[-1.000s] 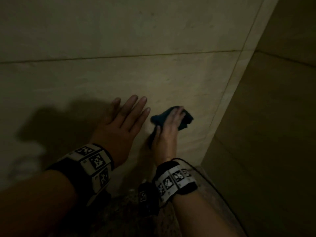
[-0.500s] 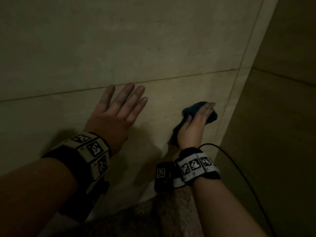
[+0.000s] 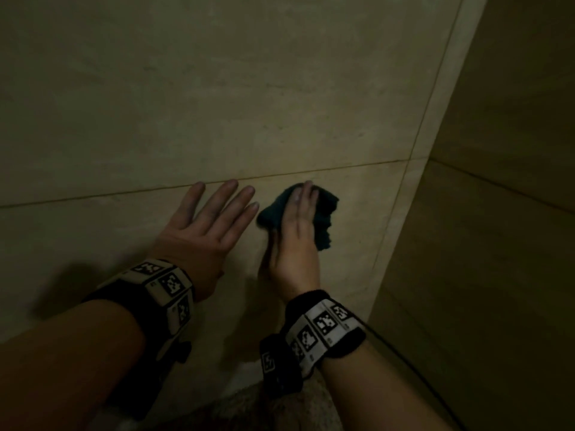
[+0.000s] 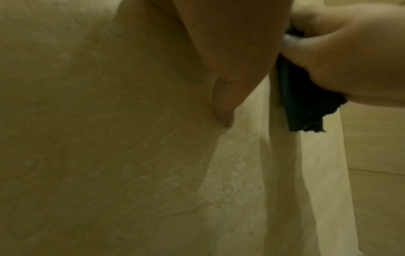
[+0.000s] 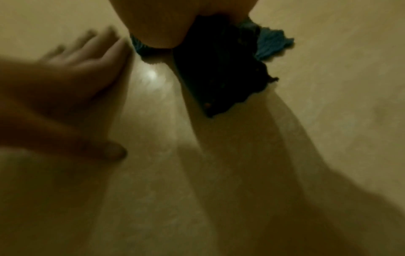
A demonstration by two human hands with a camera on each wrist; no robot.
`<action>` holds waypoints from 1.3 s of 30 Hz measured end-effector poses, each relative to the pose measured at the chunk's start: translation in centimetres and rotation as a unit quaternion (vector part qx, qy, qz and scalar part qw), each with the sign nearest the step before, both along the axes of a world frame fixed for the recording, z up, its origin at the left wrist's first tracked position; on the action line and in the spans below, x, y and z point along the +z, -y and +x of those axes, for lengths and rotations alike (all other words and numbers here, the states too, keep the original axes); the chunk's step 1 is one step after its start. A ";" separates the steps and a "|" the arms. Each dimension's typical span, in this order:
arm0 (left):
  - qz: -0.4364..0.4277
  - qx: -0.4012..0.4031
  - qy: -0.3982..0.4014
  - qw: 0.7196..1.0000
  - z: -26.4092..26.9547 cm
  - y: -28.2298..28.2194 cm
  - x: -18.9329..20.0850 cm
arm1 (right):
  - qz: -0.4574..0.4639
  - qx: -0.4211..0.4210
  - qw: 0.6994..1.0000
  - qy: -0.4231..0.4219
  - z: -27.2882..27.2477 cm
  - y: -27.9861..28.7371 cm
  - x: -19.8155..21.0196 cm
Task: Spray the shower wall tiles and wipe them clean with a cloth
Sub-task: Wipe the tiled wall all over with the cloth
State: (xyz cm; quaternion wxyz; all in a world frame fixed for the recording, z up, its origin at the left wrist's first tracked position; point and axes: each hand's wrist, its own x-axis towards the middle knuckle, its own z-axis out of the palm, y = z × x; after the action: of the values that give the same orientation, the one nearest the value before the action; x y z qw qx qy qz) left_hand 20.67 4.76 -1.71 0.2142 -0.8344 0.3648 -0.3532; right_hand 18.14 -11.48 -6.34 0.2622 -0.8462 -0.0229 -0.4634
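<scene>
The right hand (image 3: 295,237) has slid back left from the corner, where it was half a second ago, and now presses the crumpled dark teal cloth (image 3: 323,213) flat against the beige stone wall tiles (image 3: 280,104), fingers straight over it, just under the horizontal grout line (image 3: 342,169). The left hand (image 3: 202,231) sits higher than a second ago, spread wide and flat on the tile, fingertips just beside the cloth. From the right wrist the cloth (image 5: 223,69) shows a frayed lower edge hanging off the wall and a bright glint on the tile; the head view misses both. The left wrist view catches the cloth's ragged corner (image 4: 306,112) below the right hand
</scene>
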 end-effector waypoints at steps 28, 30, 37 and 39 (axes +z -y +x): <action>-0.043 0.198 -0.091 0.975 -3.2 -3.3 7.8 | 0.030 -0.052 0.997 0.055 1.0 0.4 10.0; -0.065 0.226 -0.102 0.967 -3.5 -4.1 9.4 | -0.033 -0.027 0.997 0.060 0.8 -1.9 10.5; -0.090 0.235 -0.118 0.961 -4.6 -6.0 11.5 | -0.236 0.037 0.971 0.030 -0.1 -5.3 7.8; -0.085 0.232 -0.134 0.960 -4.6 -6.3 11.6 | -0.241 0.022 0.970 -0.005 -0.7 -3.7 7.3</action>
State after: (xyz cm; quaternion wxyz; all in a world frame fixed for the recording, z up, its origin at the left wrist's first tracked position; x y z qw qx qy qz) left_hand 16.04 11.02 9.88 0.1678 -0.9509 0.1549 -0.2088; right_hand 17.44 -7.79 0.92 0.0606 -0.8860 -0.1517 -0.4339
